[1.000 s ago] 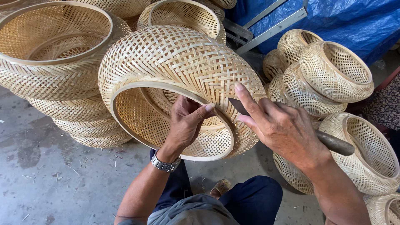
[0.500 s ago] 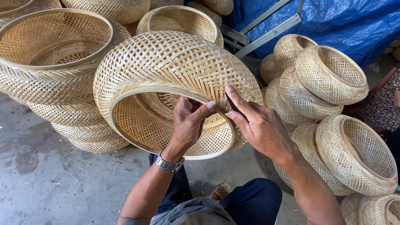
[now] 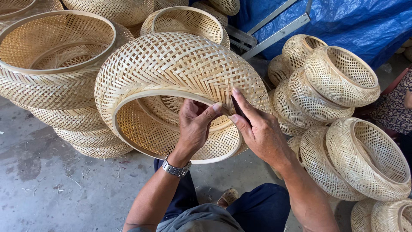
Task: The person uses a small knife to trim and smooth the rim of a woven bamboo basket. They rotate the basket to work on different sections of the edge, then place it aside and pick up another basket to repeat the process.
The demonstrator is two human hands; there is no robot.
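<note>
Weave on the basket [image 3: 171, 68] looks complete; left hand [image 3: 195, 126] pinches rim, right hand [image 3: 257, 131] grips a dark tool [image 3: 237, 107], trimming underway.

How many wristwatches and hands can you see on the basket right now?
1 watch, 2 hands. The metal wristwatch sits on the left hand, which grips the woven basket at its rim. The right hand presses a dark tool against the weave beside it.

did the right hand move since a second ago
Yes. The right hand slid left along the woven basket, closing on the left hand at the rim; the tool now shows only a dark sliver.
</note>
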